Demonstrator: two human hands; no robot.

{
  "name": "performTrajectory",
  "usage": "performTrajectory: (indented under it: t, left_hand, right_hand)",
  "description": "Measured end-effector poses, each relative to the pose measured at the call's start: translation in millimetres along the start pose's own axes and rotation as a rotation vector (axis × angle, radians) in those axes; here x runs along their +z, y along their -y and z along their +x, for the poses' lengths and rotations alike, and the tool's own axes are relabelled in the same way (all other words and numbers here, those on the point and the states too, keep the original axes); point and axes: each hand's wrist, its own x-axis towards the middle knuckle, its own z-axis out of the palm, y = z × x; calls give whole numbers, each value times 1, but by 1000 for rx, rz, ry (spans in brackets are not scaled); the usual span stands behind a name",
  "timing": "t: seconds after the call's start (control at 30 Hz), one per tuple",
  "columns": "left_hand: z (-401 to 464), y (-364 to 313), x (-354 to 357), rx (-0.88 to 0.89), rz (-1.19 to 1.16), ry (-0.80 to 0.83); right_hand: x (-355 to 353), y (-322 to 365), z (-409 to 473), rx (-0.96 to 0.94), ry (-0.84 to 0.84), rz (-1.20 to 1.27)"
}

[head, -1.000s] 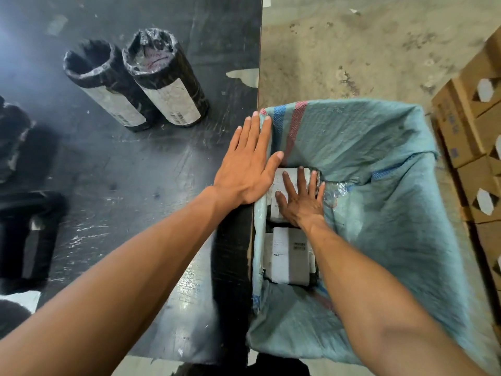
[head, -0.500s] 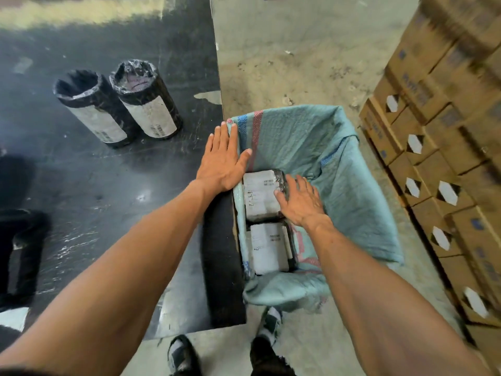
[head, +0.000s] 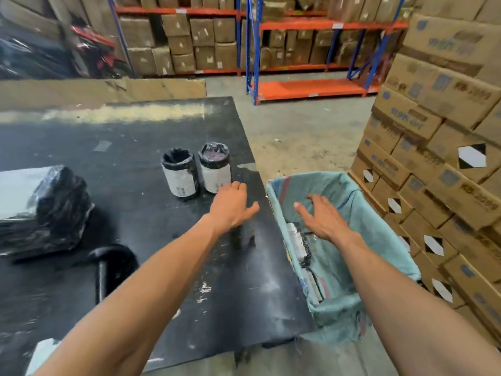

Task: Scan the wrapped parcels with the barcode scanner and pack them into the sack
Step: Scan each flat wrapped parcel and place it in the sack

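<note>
Two black-wrapped cylindrical parcels (head: pixel 179 176) (head: pixel 215 167) with white labels stand upright side by side on the black table (head: pixel 135 240). My left hand (head: pixel 231 203) hovers over the table just right of them, fingers apart, holding nothing. A teal woven sack (head: pixel 349 240) hangs open at the table's right edge, with wrapped parcels (head: pixel 298 240) lying inside along its left wall. My right hand (head: pixel 322 218) is above the sack's mouth, fingers spread and empty. A larger black-wrapped parcel (head: pixel 51 210) lies at the table's left. A dark handle-shaped object (head: pixel 108 264), possibly the scanner, sits near it.
Stacked cardboard boxes (head: pixel 439 131) form a wall close to the right of the sack. Blue and orange shelving (head: pixel 311 50) with boxes stands across the concrete floor (head: pixel 298 137). A cardboard sheet (head: pixel 108 89) lies behind the table.
The view has tilted up from the sack to the room. My right hand has risen out of the sack, off the parcels. My left hand has left the table edge and lifted toward the cylinders.
</note>
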Motion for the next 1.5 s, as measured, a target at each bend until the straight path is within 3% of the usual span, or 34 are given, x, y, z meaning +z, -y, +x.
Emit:
performTrajectory:
  t: [0.33,0.6,0.8,0.93,1.1,1.23,1.5]
  left_hand:
    - [-59,149,-119,-146,69,-216]
    - [-128,290,-169,-449,190,-322]
    - [-167,355,-173,-839,42,-146]
    - [-175,380,-171,-871,-278,-63]
    - [-163,393,-185,-801,-416,-3]
    - [-151,393,-197,-731,-430,51]
    - [-163,373,-188,-718,-552,-248]
  right_hand:
    - [39,170,-12,-219,-27,-55]
    - [110,302,-40,-417,137,-52]
    - [156,363,-72,-437,315,-186]
    - [183,371,-85,-294,421,-174]
    - [204,371,-90,-32,491,51]
    - [218,365,-94,8,504,269]
    - [177,365,-78,21,474,824]
